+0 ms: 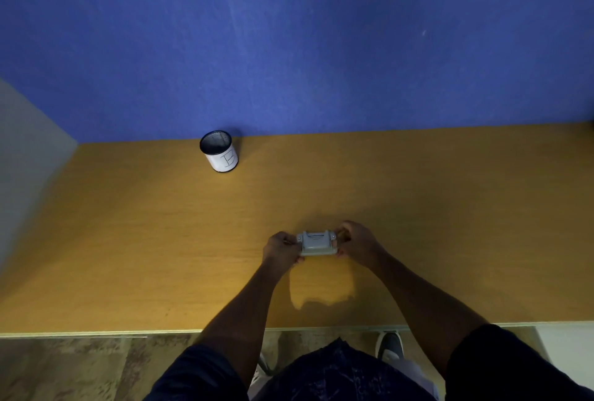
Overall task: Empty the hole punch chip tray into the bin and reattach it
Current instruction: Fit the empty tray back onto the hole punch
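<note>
Both sets of fingers pinch the hole punch (316,243), left hand (281,249) clamped on one end, right hand (358,244) on the other. Its long axis runs straight across between them, near the desk (128,256) front edge. The bin (219,151) stands well beyond the punch, off toward the left hand's side, so that hand looks nearer for the tipping.
</note>
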Tool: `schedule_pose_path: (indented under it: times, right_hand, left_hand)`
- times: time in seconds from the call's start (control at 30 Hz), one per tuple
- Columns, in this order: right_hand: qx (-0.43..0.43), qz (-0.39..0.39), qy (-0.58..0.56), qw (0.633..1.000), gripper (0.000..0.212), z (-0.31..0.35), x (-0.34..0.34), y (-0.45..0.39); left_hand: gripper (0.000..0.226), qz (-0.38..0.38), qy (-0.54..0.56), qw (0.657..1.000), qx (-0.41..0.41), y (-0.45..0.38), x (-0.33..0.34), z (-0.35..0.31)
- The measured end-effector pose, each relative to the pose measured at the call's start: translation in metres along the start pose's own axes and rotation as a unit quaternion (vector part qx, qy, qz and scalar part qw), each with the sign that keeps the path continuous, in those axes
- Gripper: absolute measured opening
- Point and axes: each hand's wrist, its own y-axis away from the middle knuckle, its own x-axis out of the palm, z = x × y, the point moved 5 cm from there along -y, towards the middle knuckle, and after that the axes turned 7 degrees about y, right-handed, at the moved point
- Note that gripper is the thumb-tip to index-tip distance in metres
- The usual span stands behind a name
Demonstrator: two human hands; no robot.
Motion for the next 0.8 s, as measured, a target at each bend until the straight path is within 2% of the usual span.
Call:
schedule_pose_path:
  times: [0.17,0.3,0.43,0.53,0.67,0.8]
  right_hand:
    - [0.008,0.039,-0.079,0.996,0.028,0.001,0.001,0.001]
    - [-0.014,0.076,-0.184,0.980,0.013,0.006,-0.001,0.012]
    - [-0.075,0.064,-0.117,0.988,0.023,0.008,-0.002,0.014]
    - [-0.112,0.024,-0.041,0.993,0.011,0.013,-0.005,0.014]
    - [-0.126,-0.022,0.008,0.992,0.026,0.017,-0.008,0.016]
    - [-0.109,-0.032,0.032,0.993,0.037,0.016,-0.005,0.013]
  left_hand:
    - [0.019,0.062,0.140,0.988,-0.024,0.010,0.000,-0.020]
    - [0.012,0.100,0.233,0.967,-0.021,0.020,0.001,-0.032]
    - [0.015,0.119,0.272,0.955,-0.008,0.022,-0.001,-0.035]
    - [0.019,0.129,0.251,0.959,0.018,0.021,-0.004,-0.037]
    - [0.026,0.064,0.157,0.983,0.075,0.016,-0.014,-0.041]
    - [0.048,0.027,0.148,0.985,0.086,0.008,-0.018,-0.038]
